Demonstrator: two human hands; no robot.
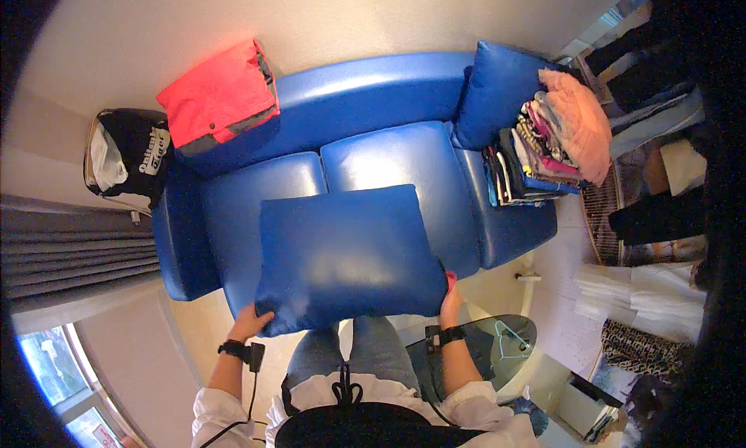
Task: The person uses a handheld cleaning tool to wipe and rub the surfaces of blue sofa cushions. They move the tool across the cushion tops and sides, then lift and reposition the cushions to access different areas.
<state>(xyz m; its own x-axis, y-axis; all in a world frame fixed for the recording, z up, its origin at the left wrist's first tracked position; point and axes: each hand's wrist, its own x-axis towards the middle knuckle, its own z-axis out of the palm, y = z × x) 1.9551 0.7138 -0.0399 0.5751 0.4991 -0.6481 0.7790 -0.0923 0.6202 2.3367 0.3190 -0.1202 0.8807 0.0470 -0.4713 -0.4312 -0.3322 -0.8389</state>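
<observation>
Between my two hands is a blue cushion (349, 253), held over the front of a blue sofa (390, 151). My left hand (252, 322) grips its near left corner, thumb on top. At the near right corner my right hand (451, 305) holds the edge, its fingers partly hidden behind the cushion. Something pink shows beside the right fingers. A second blue cushion (498, 95) leans in the sofa's right back corner, beside a stack of folded clothes (545, 151). A folded red cloth item (218, 98) lies over the left end of the backrest.
A black bag (137, 151) stands beyond the sofa's left arm, near a grey curtain (76, 244). To my right is a dark glass table (513, 325) with a light blue hanger (507, 340). Further right are white folded cloths (647, 293) and a woven rack (603, 215).
</observation>
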